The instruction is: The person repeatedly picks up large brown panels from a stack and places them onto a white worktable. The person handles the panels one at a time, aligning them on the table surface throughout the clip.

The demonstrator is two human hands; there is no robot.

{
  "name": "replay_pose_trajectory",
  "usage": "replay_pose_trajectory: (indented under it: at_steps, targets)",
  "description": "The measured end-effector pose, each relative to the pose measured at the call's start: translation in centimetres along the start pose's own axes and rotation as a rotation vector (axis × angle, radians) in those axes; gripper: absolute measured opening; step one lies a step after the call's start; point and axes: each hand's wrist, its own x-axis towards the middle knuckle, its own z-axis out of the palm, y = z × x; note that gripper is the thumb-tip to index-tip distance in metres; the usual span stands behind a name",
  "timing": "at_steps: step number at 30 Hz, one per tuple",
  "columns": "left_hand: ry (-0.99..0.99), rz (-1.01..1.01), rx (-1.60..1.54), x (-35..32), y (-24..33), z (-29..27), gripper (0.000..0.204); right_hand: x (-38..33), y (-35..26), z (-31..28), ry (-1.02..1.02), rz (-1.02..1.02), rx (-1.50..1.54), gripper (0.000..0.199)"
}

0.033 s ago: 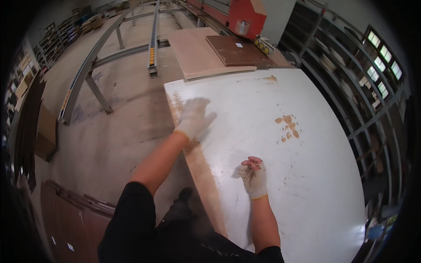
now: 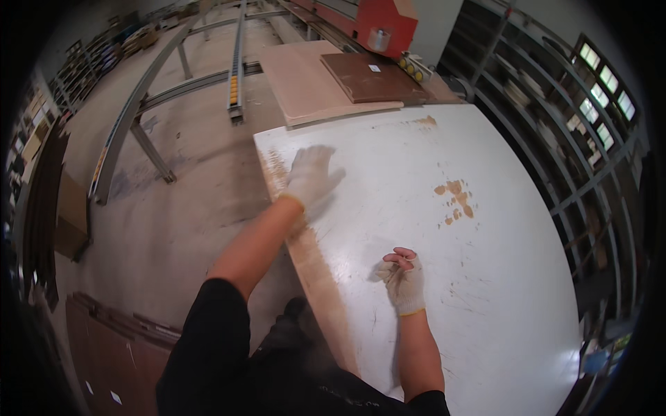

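Observation:
My left hand (image 2: 311, 179), in a pale knit glove, spreads flat over the left edge of a white worn tabletop (image 2: 499, 277). It is slightly blurred, its fingers reach away from me and the thumb stands apart. I cannot tell whether the palm touches the surface. On the right, my gloved right hand (image 2: 404, 281) is held over the same top with its bare fingertips curled in. Nothing shows in those fingers. Brown worn patches (image 2: 456, 201) mark the white surface between and beyond the hands.
A tan board (image 2: 298, 76) and a dark brown panel (image 2: 374, 76) lie at the table's far end, below a red machine (image 2: 381, 28). Roller rails (image 2: 237, 76) stand on the far left. Dark panels (image 2: 114, 353) lean at lower left. Metal shelving (image 2: 527, 111) lines the right.
My left hand has shifted a little farther away and to the right over the tabletop. My right hand has kept its place and its curl.

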Motion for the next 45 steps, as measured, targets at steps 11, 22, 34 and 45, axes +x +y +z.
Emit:
replay_pose_trajectory:
  at_steps: [11,22,34,45]
  targets:
    - [-0.157,-0.173,0.153,26.2,-4.8,16.9,0.057,0.8,-0.9,0.1,0.281,-0.063,0.160,0.034]
    - [-0.332,0.064,0.074,22.8,-3.4,16.0,0.054,28.3,-8.9,0.8,0.219,-0.140,0.161,0.052]
    - [-0.194,0.123,-0.594,7.2,0.7,12.1,0.052,34.9,-7.1,1.1,0.163,-0.244,0.254,0.063]
    - [-0.324,-0.019,-0.250,-6.4,0.3,3.8,0.035,10.5,-6.7,-1.8,0.461,-0.265,0.145,0.070]
